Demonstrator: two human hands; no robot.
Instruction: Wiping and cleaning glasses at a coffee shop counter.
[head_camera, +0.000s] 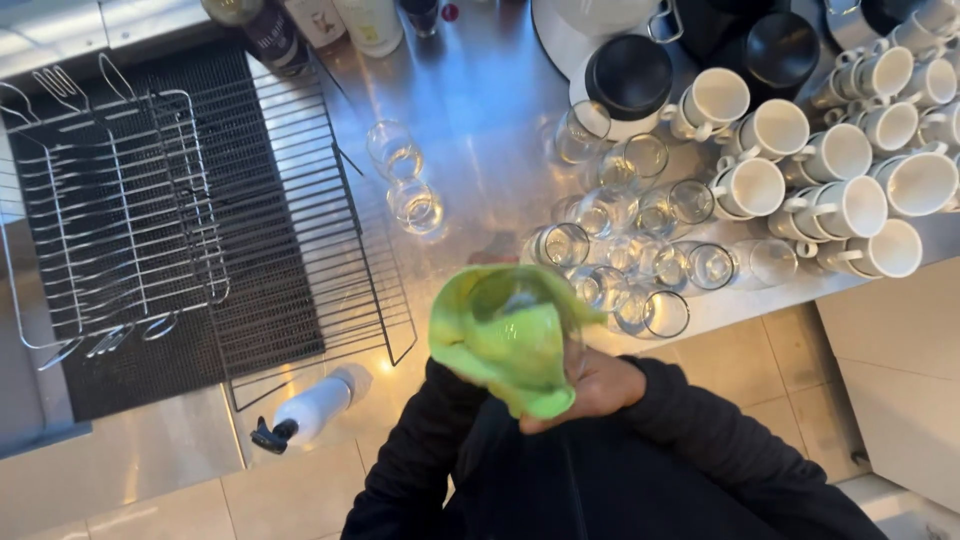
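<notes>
I hold a clear drinking glass (522, 298) in front of my chest, wrapped in a bright green cloth (500, 350). My right hand (600, 388) grips the glass and cloth from the right side, fingers closed. My left hand is hidden under the cloth at the end of my dark left sleeve (420, 440), and the cloth bunches over it. The glass rim shows through the top of the cloth.
On the steel counter (480, 110), two glasses (405, 180) stand apart to the left. Several more glasses (640, 245) cluster to the right, beside several white cups (840, 170) and black bowls (630, 72). A wire dish rack (120, 210) lies left; a spray bottle (315, 405) lies at the counter edge.
</notes>
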